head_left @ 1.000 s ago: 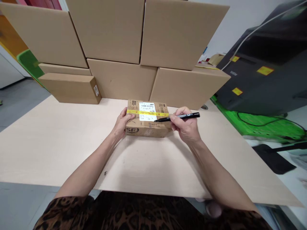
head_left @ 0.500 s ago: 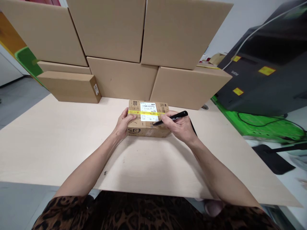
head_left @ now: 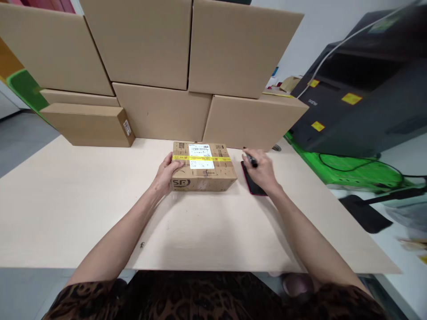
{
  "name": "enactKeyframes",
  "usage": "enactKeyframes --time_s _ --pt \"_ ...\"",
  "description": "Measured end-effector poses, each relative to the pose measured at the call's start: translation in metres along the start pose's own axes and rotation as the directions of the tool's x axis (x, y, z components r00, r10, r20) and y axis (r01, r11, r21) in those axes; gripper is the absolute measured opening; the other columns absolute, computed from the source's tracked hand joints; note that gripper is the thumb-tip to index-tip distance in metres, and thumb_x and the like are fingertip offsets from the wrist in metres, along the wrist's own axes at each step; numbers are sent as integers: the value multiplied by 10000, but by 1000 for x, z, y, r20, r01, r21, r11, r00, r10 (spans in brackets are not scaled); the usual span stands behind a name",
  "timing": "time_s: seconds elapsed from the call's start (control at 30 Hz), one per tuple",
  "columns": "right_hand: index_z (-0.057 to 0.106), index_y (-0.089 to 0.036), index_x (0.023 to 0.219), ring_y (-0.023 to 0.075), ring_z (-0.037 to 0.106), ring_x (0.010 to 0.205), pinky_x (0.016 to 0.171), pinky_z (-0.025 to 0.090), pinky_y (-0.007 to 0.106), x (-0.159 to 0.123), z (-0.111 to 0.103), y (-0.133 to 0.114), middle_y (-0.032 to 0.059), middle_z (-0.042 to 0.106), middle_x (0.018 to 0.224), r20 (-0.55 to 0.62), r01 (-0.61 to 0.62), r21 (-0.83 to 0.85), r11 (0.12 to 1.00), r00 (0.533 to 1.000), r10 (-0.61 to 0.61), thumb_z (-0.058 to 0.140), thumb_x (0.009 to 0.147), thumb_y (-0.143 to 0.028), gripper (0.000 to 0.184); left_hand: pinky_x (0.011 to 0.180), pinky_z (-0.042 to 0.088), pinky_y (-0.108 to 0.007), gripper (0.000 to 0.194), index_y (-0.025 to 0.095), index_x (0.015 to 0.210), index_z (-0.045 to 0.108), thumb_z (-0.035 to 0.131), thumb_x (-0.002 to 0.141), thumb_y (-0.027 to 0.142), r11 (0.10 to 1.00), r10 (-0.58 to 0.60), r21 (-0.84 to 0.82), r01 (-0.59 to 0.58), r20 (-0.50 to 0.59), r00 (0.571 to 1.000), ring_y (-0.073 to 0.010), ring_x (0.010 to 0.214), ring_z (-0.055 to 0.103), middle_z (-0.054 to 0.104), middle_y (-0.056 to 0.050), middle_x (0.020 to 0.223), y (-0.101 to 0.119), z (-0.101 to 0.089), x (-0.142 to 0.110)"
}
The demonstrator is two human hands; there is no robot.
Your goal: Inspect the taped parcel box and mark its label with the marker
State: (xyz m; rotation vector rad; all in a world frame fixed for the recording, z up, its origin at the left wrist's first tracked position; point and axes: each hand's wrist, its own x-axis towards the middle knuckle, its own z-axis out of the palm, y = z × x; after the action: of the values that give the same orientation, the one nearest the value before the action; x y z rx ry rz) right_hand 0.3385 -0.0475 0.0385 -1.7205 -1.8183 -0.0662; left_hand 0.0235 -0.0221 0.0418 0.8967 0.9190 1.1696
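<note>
A small cardboard parcel [head_left: 222, 172] lies on the table, with a white shipping label [head_left: 201, 162] and a strip of yellow tape across its top. My left hand [head_left: 166, 172] grips its left side, thumb on the top face and fingers down the side. To the right of the parcel, my right hand [head_left: 262, 169] is closed around a black marker [head_left: 252, 160], somewhat blurred. Beneath that hand a dark phone with a red edge [head_left: 253, 187] rests on the table, partly covered.
Large cardboard boxes [head_left: 160, 111] are stacked along the back of the table [head_left: 83, 213]. A flat brown box [head_left: 86, 126] stands at the back left. On the right are a dark printer [head_left: 347, 120], a green surface [head_left: 333, 171] with a black cable, and a black stand base [head_left: 363, 215].
My right hand has moved the marker off the parcel's top to its right, above the phone. More of the phone shows. The left hand still holds the parcel, and the view has shifted slightly.
</note>
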Motion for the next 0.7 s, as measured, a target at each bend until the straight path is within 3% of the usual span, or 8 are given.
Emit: enactKeyframes --time_s 0.1,0.23,0.33,0.43,0.57,0.7 --pt "732 -134 1248 292 674 996 906 540 397 -5 22 22 188 703 1139 221 15 -82 997 975 4 539 921 -118 380 820 596 -350 611 183 1126 669 867 563 317 1000 -1 4 1 -10 1000 -273 958 774 821 -71 1065 1 0 0" --pt "754 -193 1199 260 650 1025 891 500 316 -8 40 18 133 704 1078 378 42 -113 993 926 4 565 871 -65 400 820 615 -352 606 191 1132 668 881 580 320 1000 -1 6 2 -8 1000 -268 946 785 824 -62 1071 1 -3 3" --pt "639 -193 1425 278 627 1169 1008 470 345 -7 38 14 163 700 1236 377 -37 -175 984 920 102 485 956 -109 501 821 618 -339 605 188 1149 677 887 597 322 1000 -4 17 4 -1 1000 -265 962 787 824 -67 1092 -1 -5 4" --pt "430 -116 1600 381 562 1348 1111 439 476 -11 22 23 262 604 1450 306 -210 -276 938 906 293 485 1011 -273 612 837 618 -341 603 191 1165 682 890 615 321 1000 -2 21 2 9 1000 -266 984 785 821 -70 1110 -2 -7 5" --pt "443 -97 1575 507 578 1347 1051 490 598 -23 -1 45 321 607 1429 281 -414 -355 838 808 519 626 914 -627 867 898 614 -389 582 187 1144 679 886 619 332 1000 1 15 -1 11 1000 -282 1005 778 814 -81 1111 -2 -6 4" --pt "373 -135 1618 481 590 1390 1088 498 559 -28 -6 63 304 597 1497 330 -554 -299 777 703 629 729 793 -723 1074 987 593 -434 647 175 1198 670 889 614 348 999 -4 44 3 9 1000 -303 1084 754 782 -112 1200 -2 -6 4"
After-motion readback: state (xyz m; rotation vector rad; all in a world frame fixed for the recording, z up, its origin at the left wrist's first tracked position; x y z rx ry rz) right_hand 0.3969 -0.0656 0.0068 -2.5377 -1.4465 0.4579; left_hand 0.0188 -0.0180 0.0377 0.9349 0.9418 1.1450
